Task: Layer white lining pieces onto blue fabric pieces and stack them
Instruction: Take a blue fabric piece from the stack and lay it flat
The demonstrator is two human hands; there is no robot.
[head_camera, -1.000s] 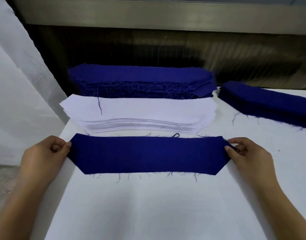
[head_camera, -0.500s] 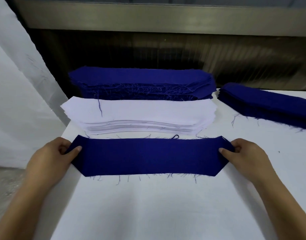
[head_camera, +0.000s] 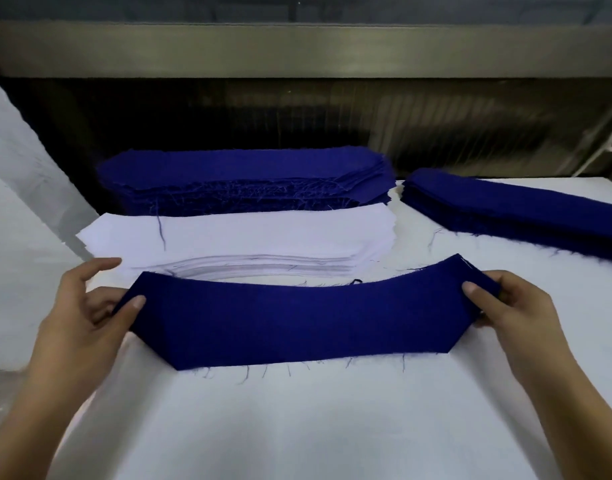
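Blue woven cloth spans the gap between the two hands: a long blue fabric piece (head_camera: 297, 323), straight along its far edge and cut to slanted corners at both ends, with loose threads fraying from its near edge. The left hand (head_camera: 86, 313) pinches the left end, the left thumb (head_camera: 133, 303) pressed on top and the forefinger stretched out past it, while the right hand (head_camera: 512, 313) grasps the right end with the right thumb (head_camera: 474, 289) on top and the fingers curled underneath. Between the grips the strip sags in a shallow curve, its ends riding higher than its middle and its near edge down at the white table (head_camera: 297, 427). Just beyond the held strip lies the white lining stack (head_camera: 245, 237), thin smooth sheets of the same elongated shape, their layered edges showing as fine lines and one dark thread lying across the top. Behind that stands a tall blue stack (head_camera: 245, 174), ragged with stray threads along its front. Beyond the right hand, well apart from it, a second blue stack (head_camera: 522, 209) lies at an angle, neater and lower.
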